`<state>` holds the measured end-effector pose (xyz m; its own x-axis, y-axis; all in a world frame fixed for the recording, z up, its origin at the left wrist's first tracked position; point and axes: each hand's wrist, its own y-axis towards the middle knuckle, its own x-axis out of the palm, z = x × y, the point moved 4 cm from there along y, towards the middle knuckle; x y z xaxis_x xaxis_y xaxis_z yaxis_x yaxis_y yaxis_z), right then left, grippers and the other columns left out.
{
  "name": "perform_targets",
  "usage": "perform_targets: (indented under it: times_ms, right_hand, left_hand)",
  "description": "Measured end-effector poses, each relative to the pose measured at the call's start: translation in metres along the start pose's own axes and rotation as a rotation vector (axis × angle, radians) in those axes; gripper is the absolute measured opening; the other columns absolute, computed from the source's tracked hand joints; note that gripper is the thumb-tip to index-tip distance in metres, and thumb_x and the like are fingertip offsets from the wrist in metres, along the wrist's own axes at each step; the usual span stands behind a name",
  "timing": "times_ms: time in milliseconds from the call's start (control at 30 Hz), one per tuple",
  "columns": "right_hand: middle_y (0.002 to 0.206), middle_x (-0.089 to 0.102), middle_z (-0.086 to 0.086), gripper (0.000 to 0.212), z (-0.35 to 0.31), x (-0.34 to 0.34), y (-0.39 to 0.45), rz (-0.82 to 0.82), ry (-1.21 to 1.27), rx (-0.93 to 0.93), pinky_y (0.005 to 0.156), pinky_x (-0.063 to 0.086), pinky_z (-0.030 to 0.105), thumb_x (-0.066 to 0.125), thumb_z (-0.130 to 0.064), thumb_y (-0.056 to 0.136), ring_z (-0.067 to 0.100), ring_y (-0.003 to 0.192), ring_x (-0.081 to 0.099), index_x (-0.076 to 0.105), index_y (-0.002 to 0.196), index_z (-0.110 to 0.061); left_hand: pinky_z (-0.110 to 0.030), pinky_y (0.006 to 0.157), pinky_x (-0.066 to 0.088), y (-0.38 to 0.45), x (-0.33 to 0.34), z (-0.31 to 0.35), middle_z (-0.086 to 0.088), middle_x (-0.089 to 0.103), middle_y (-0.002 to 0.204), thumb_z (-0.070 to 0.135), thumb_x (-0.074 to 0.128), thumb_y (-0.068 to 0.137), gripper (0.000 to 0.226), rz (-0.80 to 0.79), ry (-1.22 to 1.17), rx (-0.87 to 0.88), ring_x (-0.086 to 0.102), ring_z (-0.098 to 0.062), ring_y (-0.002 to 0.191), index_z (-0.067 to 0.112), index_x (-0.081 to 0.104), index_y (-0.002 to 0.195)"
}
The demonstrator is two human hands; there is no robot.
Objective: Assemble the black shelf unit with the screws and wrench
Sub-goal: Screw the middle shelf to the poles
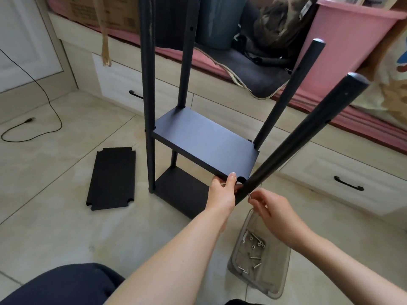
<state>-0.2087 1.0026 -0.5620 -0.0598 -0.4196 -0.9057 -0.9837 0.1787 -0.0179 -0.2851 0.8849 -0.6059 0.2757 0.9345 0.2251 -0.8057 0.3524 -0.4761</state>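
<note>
Right now the person's left hand (222, 190) pinches the near corner of the middle shelf board (204, 144), thumb on top, steadying it against the leaning front pole (304, 137), while the right hand (272, 208) pinches what looks like a screw (249, 195) at the pole's side, though it is too small to be sure the tip has found its hole. The black shelf unit (152, 106) stands on the tiled floor (55, 194) with its bottom board and middle board in place, and a spare shelf board (112, 177) lies flat to its left. A clear plastic tub (259, 256) of loose screws sits just beside the right forearm. That pole tilts well away from the corner notch, so the screw may go in crooked or miss the board; an elbow could also tip the tub. No brand or legible writing shows on the parts; print on the cardboard box (103, 12) behind is unreadable.
</note>
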Motion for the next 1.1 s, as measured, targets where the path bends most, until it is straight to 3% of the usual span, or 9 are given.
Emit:
perform_targets:
  times_ms: [133, 400, 533, 633, 700, 800, 1000, 1100]
  right_hand:
    - [0.086, 0.057, -0.010, 0.018, -0.004, -0.001, -0.002, -0.009, -0.230, 0.020, 0.064, 0.041, 0.033, 0.045, -0.034, 0.102, 0.017, 0.082, 0.056, 0.052, 0.090, -0.023]
    - [0.092, 0.058, -0.008, 0.022, -0.015, 0.001, -0.007, 0.056, -0.272, 0.104, 0.066, 0.035, 0.032, 0.042, -0.038, 0.103, 0.019, 0.088, 0.058, 0.055, 0.095, -0.022]
    - [0.093, 0.056, -0.004, 0.023, -0.022, 0.003, -0.011, 0.048, -0.321, 0.092, 0.068, 0.041, 0.035, 0.041, -0.037, 0.103, 0.023, 0.085, 0.058, 0.053, 0.098, -0.018]
    - [0.091, 0.056, -0.003, 0.021, -0.024, 0.004, -0.011, 0.068, -0.334, 0.118, 0.067, 0.043, 0.037, 0.045, -0.035, 0.102, 0.025, 0.082, 0.058, 0.053, 0.096, -0.017]
    - [0.085, 0.059, -0.004, 0.017, -0.022, 0.008, -0.011, 0.093, -0.186, 0.160, 0.066, 0.043, 0.034, 0.050, -0.031, 0.101, 0.022, 0.079, 0.057, 0.056, 0.091, -0.019]
    - [0.073, 0.060, -0.010, 0.016, -0.021, 0.011, -0.012, 0.127, 0.030, 0.237, 0.058, 0.039, 0.022, 0.056, -0.027, 0.099, 0.009, 0.069, 0.056, 0.057, 0.083, -0.024]
    - [0.071, 0.060, -0.003, 0.019, -0.027, 0.008, -0.012, 0.147, -0.105, 0.100, 0.059, 0.045, 0.034, 0.060, -0.027, 0.096, 0.019, 0.065, 0.056, 0.060, 0.081, -0.014]
    - [0.071, 0.060, -0.001, 0.015, -0.025, 0.009, -0.010, 0.156, -0.062, 0.086, 0.061, 0.044, 0.035, 0.063, -0.013, 0.094, 0.022, 0.065, 0.055, 0.059, 0.081, -0.009]
  left_hand:
    - [-0.020, 0.069, 0.045, -0.002, -0.001, 0.001, 0.009, 0.067, 0.105, 0.048, 0.049, 0.103, 0.034, 0.002, 0.013, 0.003, 0.061, -0.006, 0.095, 0.023, 0.053, 0.126]
    - [-0.015, 0.062, 0.038, -0.001, 0.000, 0.000, 0.018, 0.061, 0.095, 0.047, 0.048, 0.103, 0.033, -0.002, 0.025, 0.005, 0.055, 0.001, 0.085, 0.023, 0.052, 0.126]
    - [-0.020, 0.070, 0.043, -0.002, -0.001, 0.001, 0.009, 0.066, 0.106, 0.046, 0.045, 0.104, 0.037, 0.009, 0.027, 0.003, 0.059, -0.006, 0.092, 0.020, 0.050, 0.129]
    - [-0.020, 0.068, 0.041, -0.005, 0.000, 0.002, 0.014, 0.062, 0.096, 0.046, 0.043, 0.105, 0.035, 0.014, 0.020, 0.001, 0.055, 0.000, 0.086, 0.020, 0.047, 0.129]
    - [-0.021, 0.068, 0.041, -0.007, 0.000, 0.003, 0.013, 0.060, 0.098, 0.046, 0.042, 0.106, 0.036, 0.016, 0.029, 0.000, 0.055, -0.003, 0.086, 0.020, 0.045, 0.130]
    - [-0.026, 0.082, 0.043, -0.010, -0.001, 0.003, 0.002, 0.061, 0.122, 0.047, 0.041, 0.106, 0.040, 0.008, 0.038, -0.005, 0.057, -0.015, 0.104, 0.018, 0.044, 0.133]
    - [-0.029, 0.087, 0.040, -0.012, -0.002, 0.004, 0.001, 0.056, 0.127, 0.047, 0.040, 0.106, 0.040, 0.001, 0.028, -0.001, 0.052, -0.014, 0.103, 0.020, 0.042, 0.135]
    - [-0.030, 0.087, 0.041, -0.012, -0.003, 0.004, -0.001, 0.058, 0.131, 0.048, 0.041, 0.105, 0.040, -0.008, 0.027, -0.006, 0.054, -0.016, 0.107, 0.021, 0.042, 0.134]
